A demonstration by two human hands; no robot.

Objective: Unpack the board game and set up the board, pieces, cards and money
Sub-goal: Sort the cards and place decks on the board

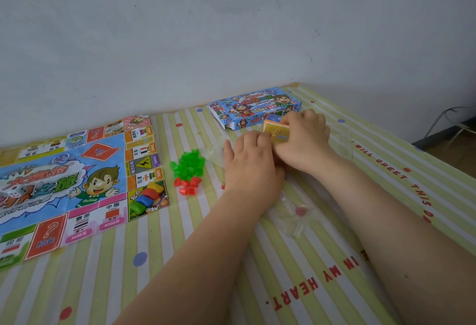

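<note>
Board: the game board [61,185] is laid flat and unfolded at the left of the striped cloth [195,268], clear of the hands, so that the rest can be dealt out beside it.
Player pieces: four coloured pieces, yellow, red, blue and green [147,197], are set in a row on the board's near right corner square, which is judged to be the start.
Houses: a heap of green houses [189,163] with a few red ones [188,186] just below is kept off the board's right edge, seemingly as a bank.
Box: the blue game box [253,108] is lying by the wall with its near end flap open, behind the hands.
Card stack: a small yellow and orange stack of cards [275,132] is held up just in front of the box, between both hands.
Right hand: the right hand [304,141] is closed round the stack's right side, taken to be steadying it.
Left hand: the left hand [251,162] has its fingers curled against the stack's left edge; whether it is pinching or peeling cannot be told.
Wrappers: clear plastic wrappers [296,217] are lying loose under and beside the forearms, apparently discarded.
Progress: board and pieces appear done; cards are in hand, and no money is seen laid out.
</note>
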